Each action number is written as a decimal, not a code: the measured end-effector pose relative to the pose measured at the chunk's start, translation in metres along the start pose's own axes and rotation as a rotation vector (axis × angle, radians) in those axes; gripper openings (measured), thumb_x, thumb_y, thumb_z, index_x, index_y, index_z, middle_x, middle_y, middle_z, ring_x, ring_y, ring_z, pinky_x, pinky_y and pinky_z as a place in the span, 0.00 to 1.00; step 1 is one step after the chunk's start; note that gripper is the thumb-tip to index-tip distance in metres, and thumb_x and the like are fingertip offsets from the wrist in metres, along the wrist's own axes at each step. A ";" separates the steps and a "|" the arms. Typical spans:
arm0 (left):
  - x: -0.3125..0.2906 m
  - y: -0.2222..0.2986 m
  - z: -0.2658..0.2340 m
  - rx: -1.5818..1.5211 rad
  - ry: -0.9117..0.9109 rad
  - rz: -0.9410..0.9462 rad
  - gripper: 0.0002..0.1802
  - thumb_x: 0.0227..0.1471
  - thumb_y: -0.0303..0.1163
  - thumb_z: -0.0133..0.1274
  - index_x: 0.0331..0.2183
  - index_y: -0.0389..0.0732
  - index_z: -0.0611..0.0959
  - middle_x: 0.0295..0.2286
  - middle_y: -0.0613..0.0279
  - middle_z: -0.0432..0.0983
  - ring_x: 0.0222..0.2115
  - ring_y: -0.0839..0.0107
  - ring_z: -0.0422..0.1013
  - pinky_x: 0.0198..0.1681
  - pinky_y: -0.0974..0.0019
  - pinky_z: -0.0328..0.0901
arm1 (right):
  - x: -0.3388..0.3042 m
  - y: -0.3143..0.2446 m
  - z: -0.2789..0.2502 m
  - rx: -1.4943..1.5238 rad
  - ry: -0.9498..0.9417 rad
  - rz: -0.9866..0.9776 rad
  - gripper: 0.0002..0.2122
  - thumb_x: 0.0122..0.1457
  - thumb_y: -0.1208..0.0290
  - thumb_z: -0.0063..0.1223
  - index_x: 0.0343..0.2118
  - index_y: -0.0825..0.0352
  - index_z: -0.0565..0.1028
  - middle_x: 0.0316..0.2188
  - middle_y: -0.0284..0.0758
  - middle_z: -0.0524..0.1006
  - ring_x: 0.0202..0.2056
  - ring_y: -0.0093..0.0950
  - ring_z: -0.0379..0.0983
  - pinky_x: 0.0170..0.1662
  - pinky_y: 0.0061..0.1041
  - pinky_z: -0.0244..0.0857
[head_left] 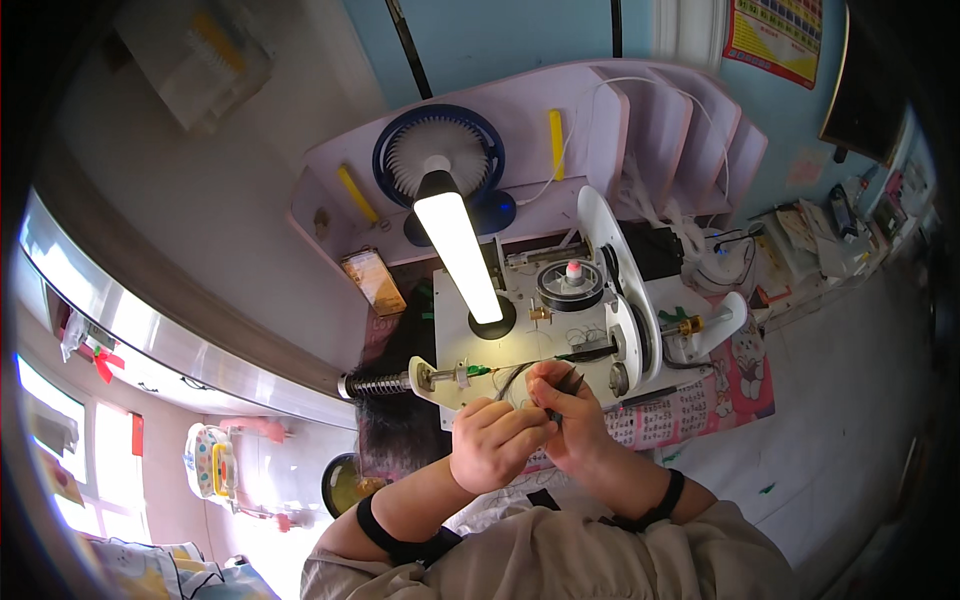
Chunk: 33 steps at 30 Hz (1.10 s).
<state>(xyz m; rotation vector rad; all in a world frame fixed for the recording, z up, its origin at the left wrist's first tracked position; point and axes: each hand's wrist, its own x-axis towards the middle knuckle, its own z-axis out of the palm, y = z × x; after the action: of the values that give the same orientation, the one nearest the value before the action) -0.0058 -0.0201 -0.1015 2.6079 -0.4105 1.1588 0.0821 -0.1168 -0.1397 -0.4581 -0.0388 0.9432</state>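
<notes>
My left hand (pixel 497 442) and my right hand (pixel 572 418) meet in front of a small white bench machine (pixel 470 345). The left fingers are curled closed, and whatever they pinch is hidden. Between the right thumb and fingers sits a small dark pointed tool (pixel 572 380), its kind unclear. Dark thin strands (pixel 515 382) loop beside the fingertips. Just beyond the hands, a thin shaft runs across the machine from a green-tipped holder (pixel 475 370) to the pulley side. A spring-wound rod (pixel 375 385) sticks out at the left, above a mass of dark hair-like fibre (pixel 395 410).
A lit lamp (pixel 460 255) rises from the machine, left of a thread spool (pixel 570 287). White side panel and pulleys (pixel 625 280) stand right. Behind are a blue fan (pixel 438 155), a phone (pixel 373 280) and a lilac shelf (pixel 590 110). A pink printed mat (pixel 745 385) lies underneath.
</notes>
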 end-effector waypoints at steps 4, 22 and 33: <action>-0.004 0.000 -0.001 -0.077 -0.011 -0.052 0.15 0.29 0.24 0.56 0.29 0.44 0.80 0.26 0.69 0.75 0.18 0.73 0.66 0.19 0.71 0.58 | 0.000 0.006 -0.013 -0.009 -0.211 -0.093 0.05 0.54 0.81 0.51 0.32 0.65 0.72 0.30 0.32 0.69 0.27 0.18 0.64 0.31 0.15 0.60; 0.019 0.023 -0.041 -1.010 0.017 -0.864 0.36 0.51 0.15 0.34 0.61 0.34 0.43 0.29 0.60 0.67 0.29 0.75 0.63 0.37 0.74 0.61 | -0.024 -0.040 0.048 -1.206 -0.408 -0.737 0.06 0.50 0.79 0.57 0.31 0.69 0.75 0.27 0.33 0.72 0.21 0.16 0.63 0.23 0.15 0.57; 0.019 0.029 -0.045 -0.996 0.130 -0.752 0.38 0.52 0.16 0.47 0.60 0.34 0.48 0.29 0.58 0.72 0.31 0.73 0.72 0.37 0.70 0.67 | -0.031 -0.050 0.054 -1.174 -0.388 -0.697 0.03 0.51 0.78 0.57 0.27 0.70 0.73 0.27 0.32 0.72 0.20 0.16 0.62 0.22 0.15 0.56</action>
<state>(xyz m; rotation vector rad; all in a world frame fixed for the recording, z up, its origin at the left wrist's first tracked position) -0.0350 -0.0346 -0.0547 1.5585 0.0523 0.5994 0.0902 -0.1463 -0.0657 -1.2264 -1.0793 0.2105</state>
